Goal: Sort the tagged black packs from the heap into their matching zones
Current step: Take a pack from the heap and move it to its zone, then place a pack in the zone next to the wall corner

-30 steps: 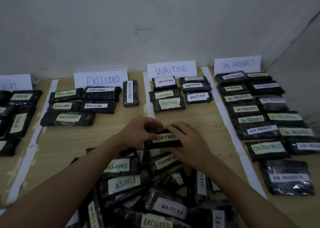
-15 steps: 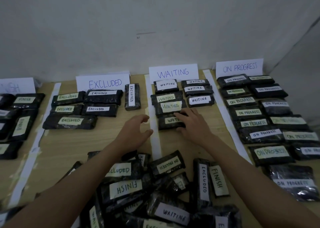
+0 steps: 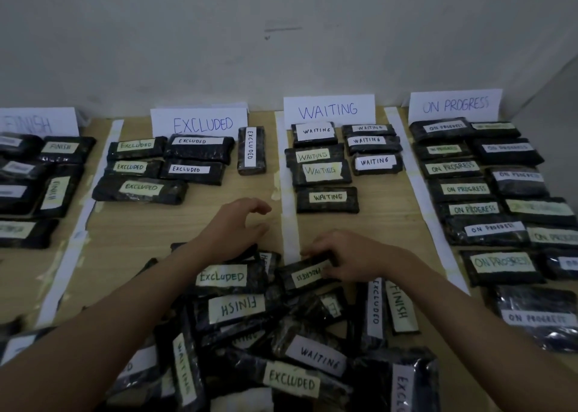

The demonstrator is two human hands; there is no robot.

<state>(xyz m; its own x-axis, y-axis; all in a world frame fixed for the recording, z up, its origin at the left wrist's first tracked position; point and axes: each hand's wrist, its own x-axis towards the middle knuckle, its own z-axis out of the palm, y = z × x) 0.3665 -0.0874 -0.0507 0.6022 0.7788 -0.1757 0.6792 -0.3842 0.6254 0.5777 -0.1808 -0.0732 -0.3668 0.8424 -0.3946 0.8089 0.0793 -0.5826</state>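
The right hand [image 3: 350, 258] clamps an ON PROGRESS pack [image 3: 305, 275] at the heap's [image 3: 281, 333] far edge; the left hand [image 3: 237, 224] hovers open, empty, just beside. Lift it clear without dragging neighbours, then carry it rightward past that hand into the ON PROGRESS zone [image 3: 455, 106].

Single head-worn view looks forward and down, close over the table [image 3: 194, 224].

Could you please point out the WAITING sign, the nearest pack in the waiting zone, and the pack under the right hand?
WAITING sign [image 3: 329, 110]: head view, on the handwritten word.
Nearest waiting pack [image 3: 327, 199]: head view, on its label.
ON PROGRESS pack [image 3: 305, 277]: head view, on its upside-down label, beside the right hand [image 3: 353, 257].
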